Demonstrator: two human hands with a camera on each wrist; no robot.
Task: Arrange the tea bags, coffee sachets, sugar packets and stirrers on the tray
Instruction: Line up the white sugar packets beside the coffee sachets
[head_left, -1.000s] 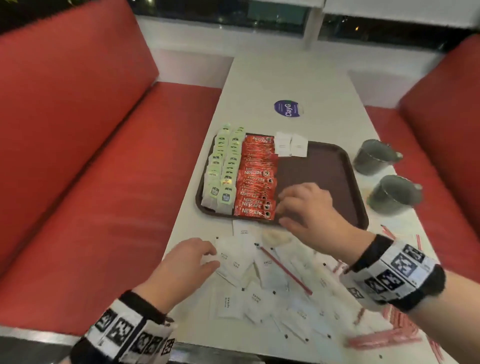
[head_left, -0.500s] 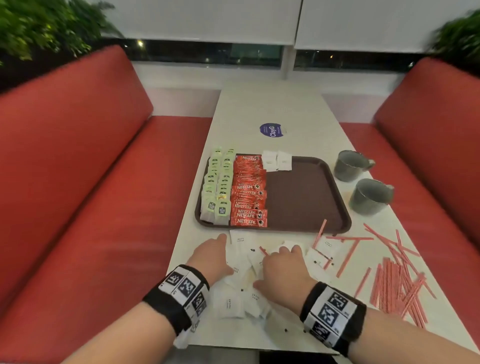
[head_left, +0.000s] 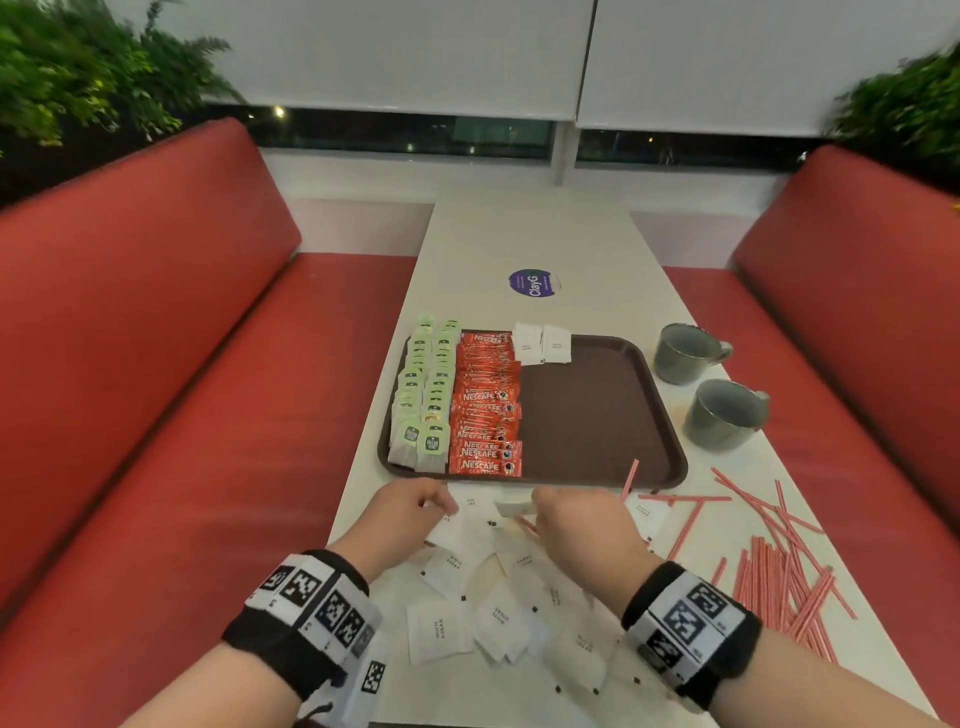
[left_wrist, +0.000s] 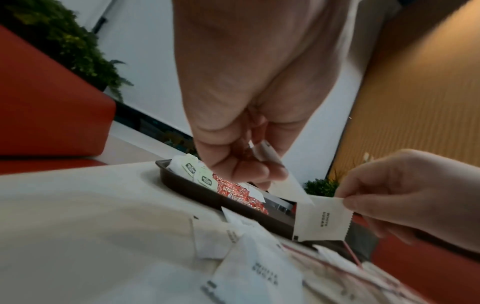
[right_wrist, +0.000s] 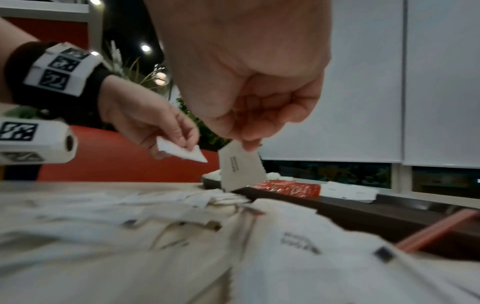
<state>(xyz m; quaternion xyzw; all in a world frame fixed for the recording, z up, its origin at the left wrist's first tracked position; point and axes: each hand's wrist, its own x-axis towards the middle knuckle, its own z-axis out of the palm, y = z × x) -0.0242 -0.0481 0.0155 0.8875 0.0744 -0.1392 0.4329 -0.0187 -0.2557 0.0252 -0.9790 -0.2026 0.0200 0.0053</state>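
Both hands, left (head_left: 410, 512) and right (head_left: 576, 522), each pinch a white paper sugar packet (left_wrist: 322, 219) at lower centre, gathering them for the brown plastic tray (head_left: 597, 415)

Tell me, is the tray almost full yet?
About halfway. Done: tea bags and coffee sachets fill the tray's left side in neat rows, and two sugar packets sit at the far edge. In hand: the left hand and right hand each pinch a sugar packet. Left: the sugar pile and all the stirrers on the table.
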